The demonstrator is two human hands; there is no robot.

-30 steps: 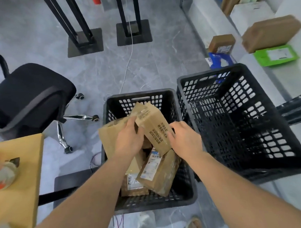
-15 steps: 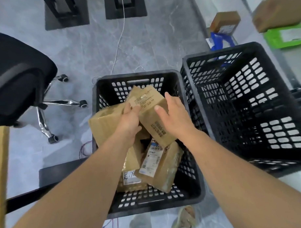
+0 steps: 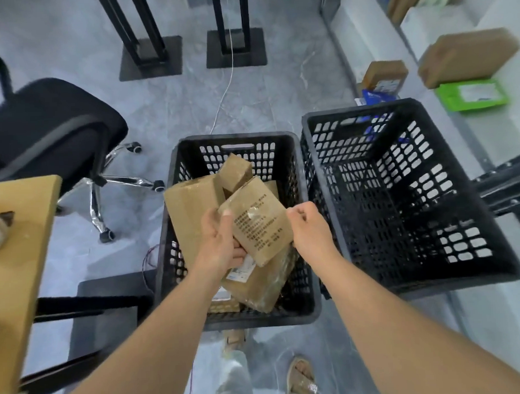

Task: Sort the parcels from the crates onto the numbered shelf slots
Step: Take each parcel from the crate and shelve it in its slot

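A black crate (image 3: 178, 258) on the floor holds several brown cardboard parcels. My left hand (image 3: 222, 242) grips a flat brown parcel (image 3: 258, 220) with printed text, tilted above the crate, thumb on its left edge. My right hand (image 3: 308, 229) is at that parcel's right edge with fingers curled; whether it touches the parcel I cannot tell. A larger box (image 3: 191, 211) leans at the crate's left, a small box (image 3: 235, 171) sits at the back, and a taped parcel with a white label (image 3: 264, 282) lies underneath. The second black crate (image 3: 415, 191) to the right looks empty.
White shelves at the right hold a brown box (image 3: 466, 57), a green parcel (image 3: 473, 95) and a small labelled box (image 3: 384, 76). A black office chair (image 3: 44, 136) stands at left, a wooden table corner (image 3: 16, 264) lower left, black stand bases (image 3: 236, 47) behind. My sandalled feet show below.
The parcel has been turned so its printed face points up, and my left hand now grips it from the side and below. My right hand slid off its top to the right edge.
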